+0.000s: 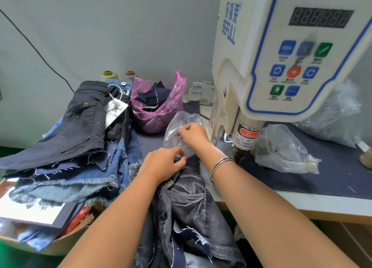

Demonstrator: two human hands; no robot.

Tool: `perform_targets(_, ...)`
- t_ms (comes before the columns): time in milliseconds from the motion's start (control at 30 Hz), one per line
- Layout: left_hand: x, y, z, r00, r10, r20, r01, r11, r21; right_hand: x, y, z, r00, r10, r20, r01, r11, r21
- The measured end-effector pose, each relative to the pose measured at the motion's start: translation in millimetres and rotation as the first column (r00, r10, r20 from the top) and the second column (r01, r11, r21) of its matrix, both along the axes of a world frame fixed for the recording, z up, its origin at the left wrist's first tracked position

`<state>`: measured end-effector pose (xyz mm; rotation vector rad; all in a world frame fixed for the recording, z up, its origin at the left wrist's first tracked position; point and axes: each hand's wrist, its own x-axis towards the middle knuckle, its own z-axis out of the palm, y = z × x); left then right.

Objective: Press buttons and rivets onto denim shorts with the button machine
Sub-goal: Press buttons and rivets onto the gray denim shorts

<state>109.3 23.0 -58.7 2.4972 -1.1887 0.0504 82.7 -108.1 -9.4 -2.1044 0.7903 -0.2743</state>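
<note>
Your right hand [193,134] pinches the upper part of the small clear bag [181,130], fingers curled into the plastic, while your left hand [163,165] pinches its lower edge, so both grips are closed on the same bag. What is inside is too small to make out; it looks like hardware for the press. Hold the mouth open with one hand and draw pieces out with the other, keeping the bag low over the desk [332,179] so nothing rolls away.

The denim shorts [191,207] you are working on lie draped over the desk edge just below your wrists, near the button machine [281,56]. Its press head [244,138] stands just right of your right hand, so keep your fingers away from it.

The pink bag [161,106] behind holds dark fabric scraps. A second clear bag [281,148] right of the press head holds something greyish, which I cannot identify. A stack of shorts [80,126] waits at your left.
</note>
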Motion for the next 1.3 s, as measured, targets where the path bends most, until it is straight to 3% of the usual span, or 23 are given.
perform_targets(100,0,1,1,1.000,-0.002,0.002,0.002,1.000,0.000,-24,17,10,0.977,-0.052,0.207,0.032,0.995,0.096)
perform_targets(233,0,0,1,1.000,-0.016,0.019,0.016,0.999,0.032,-108,51,5,0.915,0.107,0.390,-0.163,0.980,0.113)
perform_targets(333,2,1,1,1.000,-0.001,-0.004,0.002,1.000,0.019,-178,51,-4,0.934,0.151,0.323,-0.189,0.978,0.088)
perform_targets(467,1,2,3,1.000,0.004,-0.001,-0.004,0.999,0.032,-218,14,-2,0.943,0.015,0.333,-0.023,0.999,0.022)
perform_targets(533,-1,2,4,1.000,0.007,0.008,-0.007,1.000,0.026,-218,-4,3,0.946,0.029,0.322,-0.005,0.997,-0.076)
perform_targets(833,-1,1,3,1.000,0.008,0.022,-0.008,1.000,0.024,-189,-26,21,0.975,0.220,0.035,-0.178,0.862,-0.474)
perform_targets(1167,-1,2,4,1.000,0.001,0.017,-0.001,1.000,0.023,-187,-32,29,0.955,0.274,-0.114,-0.292,0.803,-0.519)
perform_targets(1300,-1,2,3,1.000,0.002,0.010,-0.002,1.000,0.020,-187,-32,28,0.959,0.273,-0.073,-0.270,0.811,-0.519)
